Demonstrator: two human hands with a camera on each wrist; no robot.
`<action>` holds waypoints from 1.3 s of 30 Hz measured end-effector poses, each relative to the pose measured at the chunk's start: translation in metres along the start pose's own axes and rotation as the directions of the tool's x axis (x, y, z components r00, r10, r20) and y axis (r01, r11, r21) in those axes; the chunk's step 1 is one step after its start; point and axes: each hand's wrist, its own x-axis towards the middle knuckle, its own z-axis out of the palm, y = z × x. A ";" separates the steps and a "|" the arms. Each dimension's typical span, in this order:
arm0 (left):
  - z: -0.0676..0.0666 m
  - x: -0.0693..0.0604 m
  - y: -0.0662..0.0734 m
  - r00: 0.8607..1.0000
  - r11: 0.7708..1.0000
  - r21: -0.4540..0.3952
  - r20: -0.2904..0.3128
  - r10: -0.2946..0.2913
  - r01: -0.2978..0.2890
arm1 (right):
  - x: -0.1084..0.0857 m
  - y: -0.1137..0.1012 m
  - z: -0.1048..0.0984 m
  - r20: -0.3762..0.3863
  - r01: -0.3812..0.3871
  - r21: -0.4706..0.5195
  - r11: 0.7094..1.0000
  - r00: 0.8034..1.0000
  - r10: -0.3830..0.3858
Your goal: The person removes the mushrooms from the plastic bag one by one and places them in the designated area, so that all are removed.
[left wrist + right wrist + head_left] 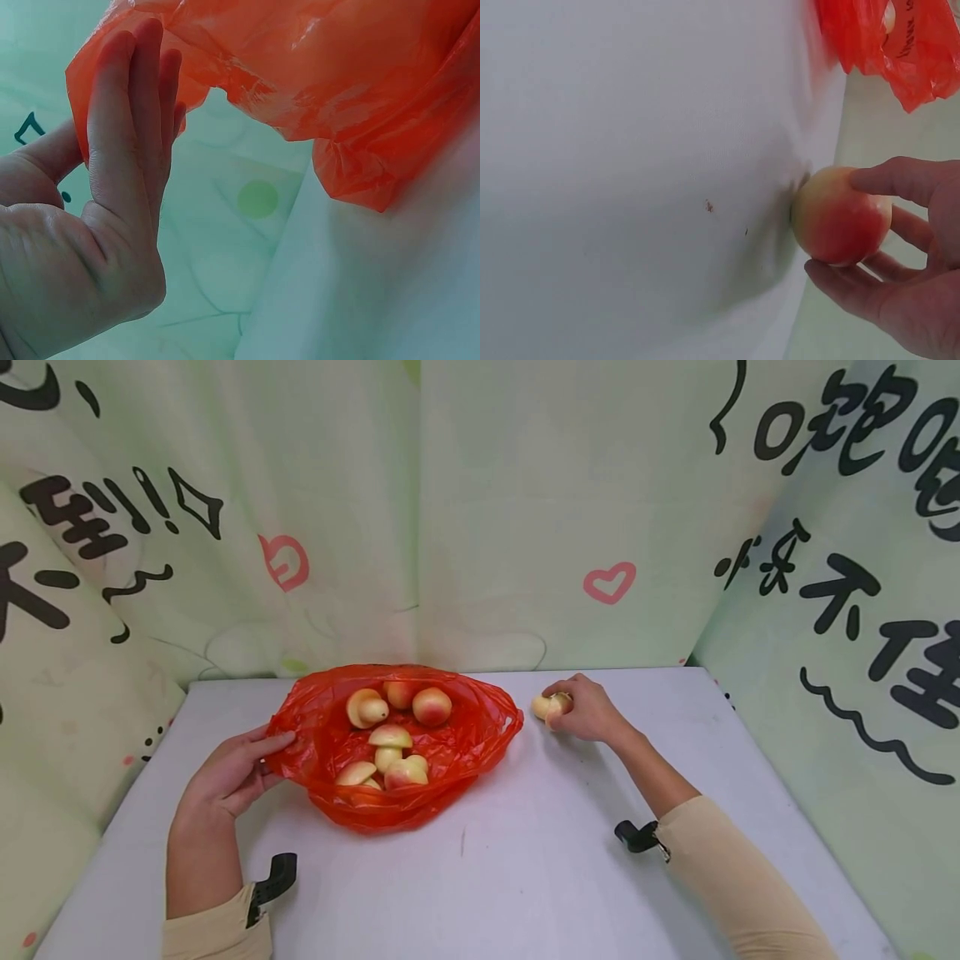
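Note:
A red plastic bag [442, 793] lies spread open on the white table, its mouth facing up. Several mushrooms with red-and-yellow caps and pale stems are inside, among them an upright mushroom [390, 739]. My left hand [228, 772] pinches the bag's left rim between thumb and fingers; in the left wrist view, the fingers [124, 127] lie along the raised film. To the right of the bag, my right hand [585, 708] grips another mushroom [542, 706] at the table's far side. Its round cap [840, 217] shows in the right wrist view; whether it touches the table I cannot tell.
The white table [525, 877] reaches back to a pale green curtain [487, 527] with dark lettering and pink hearts, which also encloses both sides. Black wrist mounts [637, 837] sit at both sleeves.

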 end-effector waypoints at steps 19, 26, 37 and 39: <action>0.001 0.000 0.000 1.000 1.000 0.015 0.002 0.006 -0.006 | 0.000 0.000 0.000 0.071 0.000 -0.016 1.000 0.998 0.002; 0.002 0.000 0.000 1.000 1.000 0.027 -0.006 0.009 -0.009 | 0.000 -0.001 0.001 0.075 0.018 -0.020 1.000 0.997 -0.017; 0.002 -0.001 0.000 1.000 1.000 0.027 -0.012 0.005 -0.005 | -0.001 -0.002 0.002 0.074 0.011 -0.021 1.000 0.997 -0.009; 0.002 -0.001 0.000 1.000 1.000 0.028 -0.013 0.007 -0.007 | -0.001 -0.001 0.002 0.069 0.018 -0.019 1.000 0.998 -0.017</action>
